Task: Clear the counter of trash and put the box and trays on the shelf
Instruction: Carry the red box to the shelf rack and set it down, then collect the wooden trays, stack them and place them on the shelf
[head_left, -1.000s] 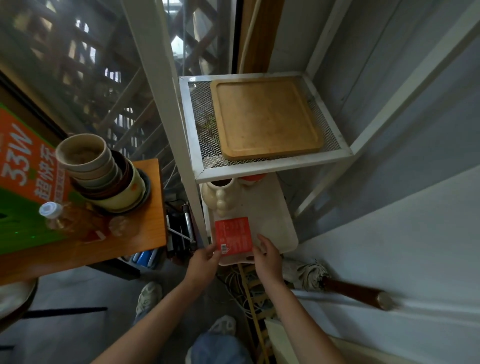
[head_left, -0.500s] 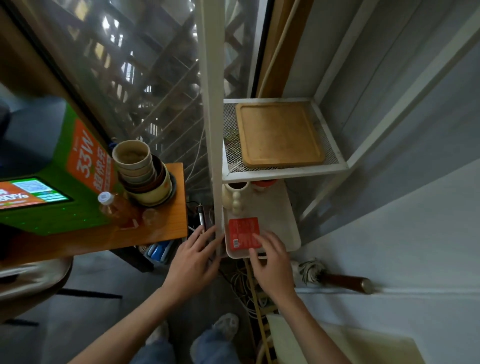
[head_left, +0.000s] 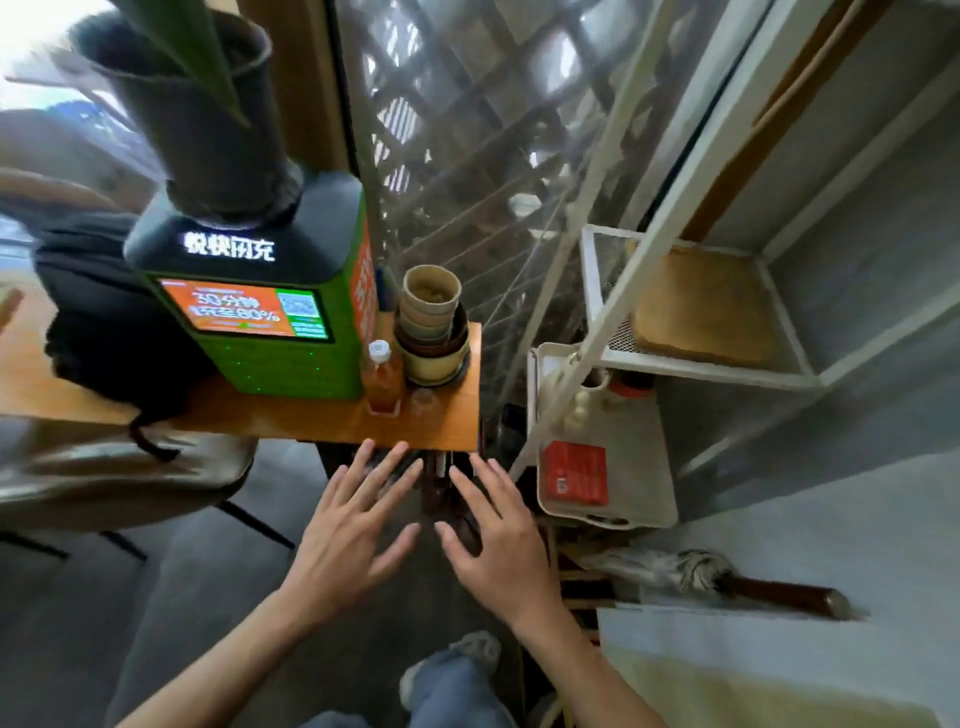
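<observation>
My left hand (head_left: 353, 525) and right hand (head_left: 498, 540) spread, empty, just below orange wooden counter edge (head_left: 363, 434); white plastic tray (head_left: 644, 467) with red rectangular box (head_left: 574, 473) at three o'clock.

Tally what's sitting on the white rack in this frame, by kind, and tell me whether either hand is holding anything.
Wooden board, upper shelf: 1
White tray, lower shelf: 1
Red box, on the tray: 1
Small items at the tray's back, partly hidden: count unclear
Total clearly countable: 3
Left hand and right hand: both empty, fingers spread.
</observation>
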